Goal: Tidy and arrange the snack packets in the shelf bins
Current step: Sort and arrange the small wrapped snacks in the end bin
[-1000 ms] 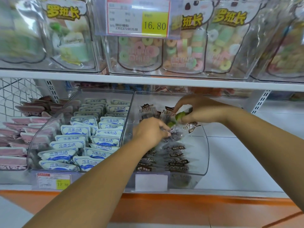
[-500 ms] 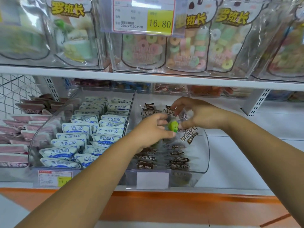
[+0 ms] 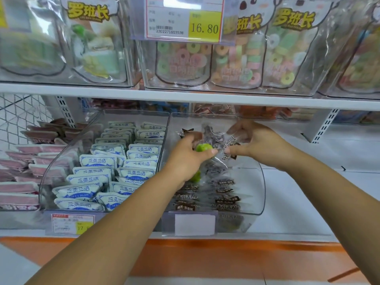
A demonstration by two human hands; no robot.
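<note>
A clear plastic bin (image 3: pixel 259 194) on the lower shelf holds several clear packets with brown labels (image 3: pixel 225 199). Above it, both my hands hold packets of that kind. My left hand (image 3: pixel 186 159) grips one with a green piece showing (image 3: pixel 203 147) at its fingertips, and a second green piece shows below the hand. My right hand (image 3: pixel 255 141) pinches the edge of a clear packet (image 3: pixel 223 144) with dark fruit and brown lettering. The two hands nearly touch over the middle of the bin.
Left of it, a second clear bin (image 3: pixel 61 161) is packed with rows of white-and-blue packets (image 3: pixel 96 175). Pink packets (image 3: pixel 18 186) lie further left. The upper shelf (image 3: pixel 185 95) carries bags of ring candy and a 16.80 price tag (image 3: pixel 184 19). White shelf surface lies to the right.
Both hands have lifted the clear packets a little higher above the bin. The right hand has drawn slightly to the right, stretching its packet out.
</note>
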